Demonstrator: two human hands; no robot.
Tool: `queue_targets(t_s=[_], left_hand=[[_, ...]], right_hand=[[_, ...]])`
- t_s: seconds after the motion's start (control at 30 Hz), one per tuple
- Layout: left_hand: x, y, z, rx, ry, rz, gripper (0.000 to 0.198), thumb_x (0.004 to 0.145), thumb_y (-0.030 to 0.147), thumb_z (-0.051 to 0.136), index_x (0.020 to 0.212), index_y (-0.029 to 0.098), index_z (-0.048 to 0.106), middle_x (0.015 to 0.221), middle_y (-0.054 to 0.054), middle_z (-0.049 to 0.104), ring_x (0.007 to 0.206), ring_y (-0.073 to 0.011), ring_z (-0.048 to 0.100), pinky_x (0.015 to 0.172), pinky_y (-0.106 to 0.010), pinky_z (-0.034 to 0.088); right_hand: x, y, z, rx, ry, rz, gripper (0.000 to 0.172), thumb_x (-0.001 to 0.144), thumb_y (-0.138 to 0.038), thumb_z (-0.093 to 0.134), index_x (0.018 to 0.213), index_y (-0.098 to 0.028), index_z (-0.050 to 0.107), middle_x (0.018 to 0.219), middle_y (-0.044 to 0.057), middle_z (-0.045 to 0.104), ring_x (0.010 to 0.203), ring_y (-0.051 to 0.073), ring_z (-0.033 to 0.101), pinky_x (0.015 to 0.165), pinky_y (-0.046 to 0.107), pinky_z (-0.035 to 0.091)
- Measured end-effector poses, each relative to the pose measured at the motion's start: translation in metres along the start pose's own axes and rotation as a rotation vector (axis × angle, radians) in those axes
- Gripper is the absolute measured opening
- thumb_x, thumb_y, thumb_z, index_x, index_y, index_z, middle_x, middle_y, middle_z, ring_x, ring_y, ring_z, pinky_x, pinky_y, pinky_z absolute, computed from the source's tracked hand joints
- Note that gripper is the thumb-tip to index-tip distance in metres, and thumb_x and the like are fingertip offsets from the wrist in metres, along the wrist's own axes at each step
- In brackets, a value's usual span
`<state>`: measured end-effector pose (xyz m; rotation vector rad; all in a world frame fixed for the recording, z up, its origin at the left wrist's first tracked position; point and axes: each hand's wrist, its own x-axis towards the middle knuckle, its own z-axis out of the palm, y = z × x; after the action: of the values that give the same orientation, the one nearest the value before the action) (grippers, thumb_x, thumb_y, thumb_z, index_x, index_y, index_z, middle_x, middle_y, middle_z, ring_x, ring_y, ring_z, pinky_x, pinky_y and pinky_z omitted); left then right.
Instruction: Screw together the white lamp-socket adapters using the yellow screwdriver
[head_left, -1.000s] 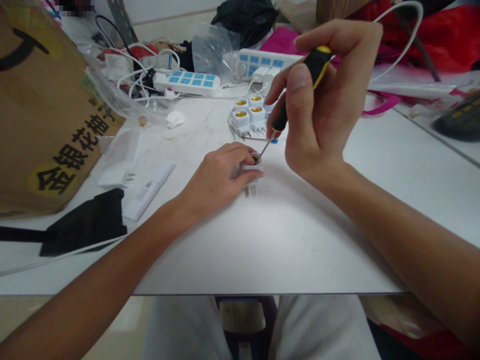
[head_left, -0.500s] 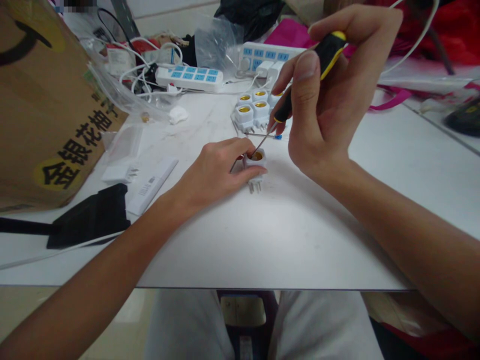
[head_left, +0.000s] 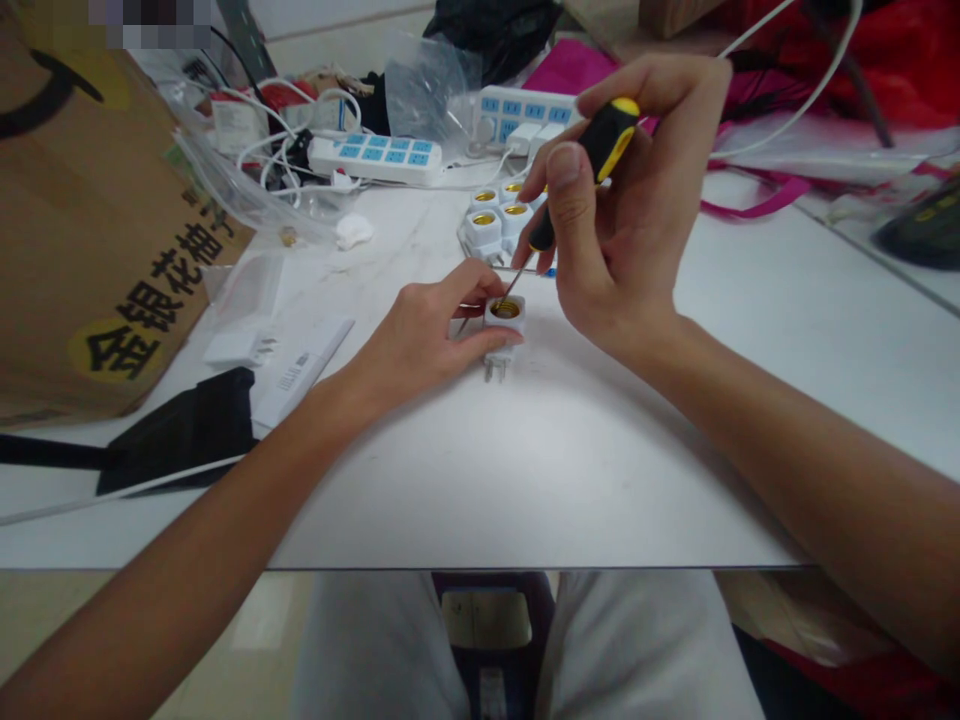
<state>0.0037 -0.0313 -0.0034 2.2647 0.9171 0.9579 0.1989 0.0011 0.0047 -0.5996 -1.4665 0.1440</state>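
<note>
Between the thumb and fingers of my left hand [head_left: 431, 325] is a white plug-in lamp socket [head_left: 504, 338], its brass-coloured threaded opening facing up and its metal prongs pointing toward me. My right hand [head_left: 637, 210] is closed around a black and yellow screwdriver [head_left: 611, 138], tilted with its handle up and to the right. The thin shaft reaches down into the socket's opening, so its tip is hidden. Behind my hands stands a group of similar white lamp sockets [head_left: 486, 228], partly covered by my right hand.
White power strips [head_left: 375, 157] with cables lie at the back. A cardboard box [head_left: 112, 250] stands at the left, near a black flat object [head_left: 180, 435] and a white slim box [head_left: 304, 370]. A pink strap [head_left: 757, 207] lies at the back right of the white table [head_left: 510, 490].
My right hand and the screwdriver have moved left and the handle sits lower in view. The socket has shifted slightly left, and its opening is less covered by my left fingers.
</note>
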Motion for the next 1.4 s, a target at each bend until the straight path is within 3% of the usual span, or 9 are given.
queue_targets(t_s=[0.1,0.47,0.77,1.03,1.2,1.4], left_hand=[[0.0,0.001,-0.001,0.015,0.003,0.013,0.032,0.092,0.031,0.086,0.117,0.021,0.07,0.125,-0.006,0.083,0.11,-0.0226,0.082,0.108,-0.04,0.066],[0.0,-0.003,-0.004,0.168,-0.005,0.083,0.03,0.095,0.038,0.087,0.114,0.022,0.071,0.118,-0.005,0.085,0.103,-0.0216,0.083,0.095,-0.033,0.062],[-0.001,0.001,-0.004,0.219,-0.005,0.083,0.03,0.095,0.034,0.087,0.118,0.022,0.071,0.116,-0.004,0.084,0.105,-0.0215,0.082,0.094,-0.031,0.06],[-0.001,-0.003,-0.004,0.192,-0.023,0.088,0.03,0.097,0.039,0.086,0.117,0.023,0.072,0.114,-0.003,0.085,0.103,-0.0213,0.082,0.092,-0.031,0.06],[-0.001,-0.001,-0.004,0.217,-0.021,0.108,0.028,0.097,0.037,0.086,0.117,0.022,0.074,0.112,-0.003,0.085,0.103,-0.0207,0.082,0.092,-0.029,0.059],[0.0,0.001,-0.004,0.215,-0.029,0.085,0.025,0.097,0.036,0.085,0.115,0.023,0.073,0.113,-0.002,0.085,0.103,-0.0204,0.081,0.093,-0.03,0.059]], right_hand=[[-0.001,0.002,0.0,0.027,-0.027,0.057,0.041,0.1,-0.073,0.062,0.122,-0.039,0.053,0.12,0.005,0.065,0.082,0.023,0.074,0.048,0.035,0.057],[-0.007,0.009,0.0,0.074,-0.05,0.069,0.038,0.102,-0.067,0.067,0.123,-0.039,0.054,0.098,-0.001,0.071,0.073,0.018,0.07,0.047,0.029,0.053],[-0.005,0.013,0.001,0.04,-0.015,0.022,0.032,0.105,-0.066,0.061,0.122,-0.039,0.056,0.121,0.004,0.069,0.077,0.02,0.074,0.045,0.032,0.053],[-0.005,0.004,0.001,0.029,-0.046,0.011,0.029,0.108,-0.063,0.06,0.122,-0.037,0.055,0.119,0.003,0.065,0.081,0.017,0.073,0.05,0.029,0.052],[-0.008,0.005,-0.001,0.045,-0.034,0.012,0.024,0.107,-0.06,0.061,0.123,-0.042,0.058,0.127,0.003,0.064,0.088,0.022,0.075,0.049,0.033,0.051],[-0.007,0.006,-0.002,-0.006,-0.033,0.008,0.022,0.106,-0.061,0.059,0.122,-0.044,0.06,0.131,0.002,0.061,0.085,0.022,0.072,0.059,0.038,0.059]])
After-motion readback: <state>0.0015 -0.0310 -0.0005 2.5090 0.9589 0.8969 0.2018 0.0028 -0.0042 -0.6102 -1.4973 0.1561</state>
